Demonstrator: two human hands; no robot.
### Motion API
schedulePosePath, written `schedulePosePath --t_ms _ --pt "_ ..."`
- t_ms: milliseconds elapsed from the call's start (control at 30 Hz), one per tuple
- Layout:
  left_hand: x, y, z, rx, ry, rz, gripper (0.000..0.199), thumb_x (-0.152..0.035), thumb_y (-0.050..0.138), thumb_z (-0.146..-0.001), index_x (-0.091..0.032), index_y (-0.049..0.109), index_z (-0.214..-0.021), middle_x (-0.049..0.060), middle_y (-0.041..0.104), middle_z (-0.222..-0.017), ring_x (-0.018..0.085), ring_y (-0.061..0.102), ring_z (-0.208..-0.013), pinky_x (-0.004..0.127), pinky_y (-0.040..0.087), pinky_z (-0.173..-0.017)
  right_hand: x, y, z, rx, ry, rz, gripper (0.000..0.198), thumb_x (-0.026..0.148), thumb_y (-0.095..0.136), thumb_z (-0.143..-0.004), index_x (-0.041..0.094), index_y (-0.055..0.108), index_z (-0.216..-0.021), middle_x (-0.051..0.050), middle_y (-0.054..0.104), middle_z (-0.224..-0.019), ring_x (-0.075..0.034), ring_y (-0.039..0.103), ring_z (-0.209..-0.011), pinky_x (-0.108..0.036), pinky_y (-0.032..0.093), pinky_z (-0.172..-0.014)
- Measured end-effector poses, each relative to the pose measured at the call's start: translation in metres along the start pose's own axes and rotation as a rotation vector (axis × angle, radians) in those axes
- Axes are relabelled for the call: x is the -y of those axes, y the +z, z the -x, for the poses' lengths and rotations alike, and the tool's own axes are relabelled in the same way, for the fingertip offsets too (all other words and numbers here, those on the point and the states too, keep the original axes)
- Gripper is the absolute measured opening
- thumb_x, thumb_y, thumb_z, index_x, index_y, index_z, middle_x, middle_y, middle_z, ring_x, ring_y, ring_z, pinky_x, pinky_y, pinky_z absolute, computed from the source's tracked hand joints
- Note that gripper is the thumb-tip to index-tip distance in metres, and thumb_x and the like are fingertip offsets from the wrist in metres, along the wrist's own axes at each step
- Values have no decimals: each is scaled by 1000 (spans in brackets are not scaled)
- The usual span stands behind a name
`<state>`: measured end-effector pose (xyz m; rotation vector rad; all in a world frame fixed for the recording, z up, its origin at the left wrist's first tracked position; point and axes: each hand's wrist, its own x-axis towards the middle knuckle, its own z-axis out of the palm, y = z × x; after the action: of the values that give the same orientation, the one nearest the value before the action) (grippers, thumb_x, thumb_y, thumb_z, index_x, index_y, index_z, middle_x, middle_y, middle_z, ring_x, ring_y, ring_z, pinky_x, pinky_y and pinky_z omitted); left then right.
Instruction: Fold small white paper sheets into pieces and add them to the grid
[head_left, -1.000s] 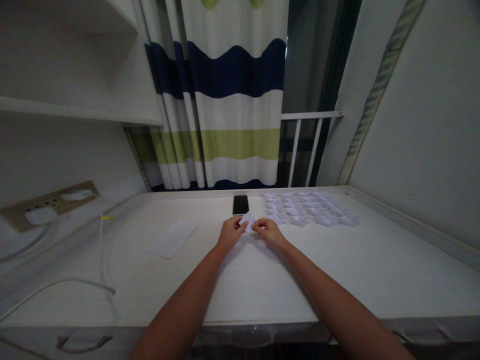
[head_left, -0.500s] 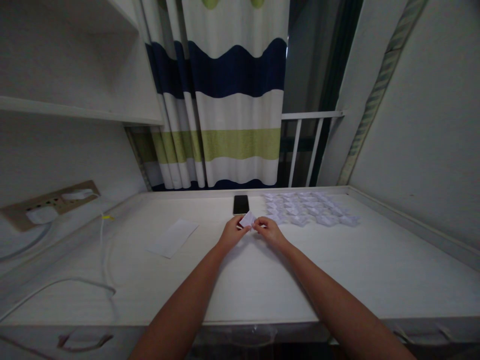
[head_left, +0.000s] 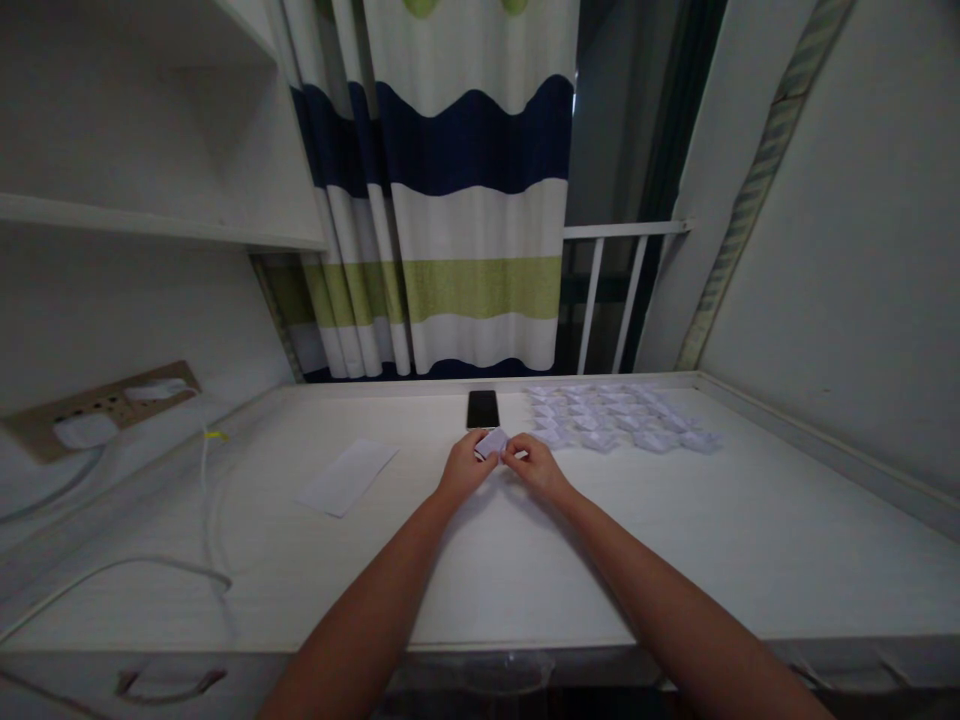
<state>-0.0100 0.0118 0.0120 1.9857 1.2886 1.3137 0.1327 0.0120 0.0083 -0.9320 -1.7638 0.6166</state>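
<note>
Between my two hands is a small folded piece of white paper [head_left: 492, 442], held just above the desk. My left hand [head_left: 466, 464] pinches its left side between thumb and fingers. The fingertips of my right hand [head_left: 534, 464] close on its right edge. Right behind the paper lies a black phone [head_left: 482, 409], flat on the desk. To the right, several small folded white paper pieces [head_left: 600, 418] sit in rows. A flat white sheet of paper [head_left: 349, 478] rests to the left of my hands.
The white desk [head_left: 525, 570] has a raised rim at the back and right. A white cable [head_left: 150, 560] runs across its left side from a power socket panel [head_left: 105, 410]. A striped curtain [head_left: 480, 220] hangs behind, and a shelf [head_left: 150, 225] juts out at upper left.
The folded paper has tipped lower and flatter between my fingers, its upper point no longer standing up. My right fingertips have shifted slightly left.
</note>
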Motion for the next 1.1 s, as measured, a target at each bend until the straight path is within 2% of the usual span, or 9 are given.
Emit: schedulePosePath --t_ms 233,400,533,700,833,967,1100 --pt "-1 0 1 -5 25 -31 21 -20 54 -65 -16 54 -86 1 58 -78 13 53 -69 22 42 -58 -1 2 0 -30 1 7 13 22 53 -66 18 51 -54 -1 51 -64 -13 48 -65 -22 39 -53" --pt "1 0 0 25 6 45 21 -24 53 -67 -16 53 -87 2 57 -77 13 53 -68 22 44 -56 -1 1 -1 -43 34 26 16 27 52 -69 17 55 -57 -3 53 -65 -14 49 -64 -23 39 -55" --pt "1 0 -1 50 -48 153 23 -29 48 -72 -15 52 -89 3 57 -77 12 54 -64 22 46 -53 -3 1 -1 -42 6 36 19 29 49 -73 16 59 -62 -3 55 -66 -13 50 -65 -24 39 -57" --pt "-3 -1 -1 26 2 134 22 -28 58 -66 -17 52 -84 2 57 -79 12 53 -68 20 44 -52 -9 1 -3 -80 24 30 19 31 49 -71 16 57 -62 -3 54 -66 -13 50 -63 -24 40 -55" --pt "-2 -3 -1 -14 8 126 15 -20 55 -66 -17 51 -81 1 56 -77 12 53 -69 20 44 -54 -12 1 -5 -87 97 -71 15 33 49 -70 18 50 -68 -1 54 -67 -13 53 -61 -23 41 -53" --pt "0 -4 -2 -27 35 128 9 -17 51 -68 -17 53 -76 1 56 -76 12 52 -71 20 43 -55 -8 -1 -7 -148 199 -259 21 39 49 -71 20 41 -75 2 54 -65 -12 56 -55 -22 41 -47" --pt "-1 -5 -2 -50 72 156 9 -12 50 -65 -17 53 -72 2 53 -79 14 51 -77 21 43 -56 -2 -2 -6 -92 249 -317 25 44 46 -71 19 44 -76 3 54 -56 -12 56 -52 -22 41 -47"
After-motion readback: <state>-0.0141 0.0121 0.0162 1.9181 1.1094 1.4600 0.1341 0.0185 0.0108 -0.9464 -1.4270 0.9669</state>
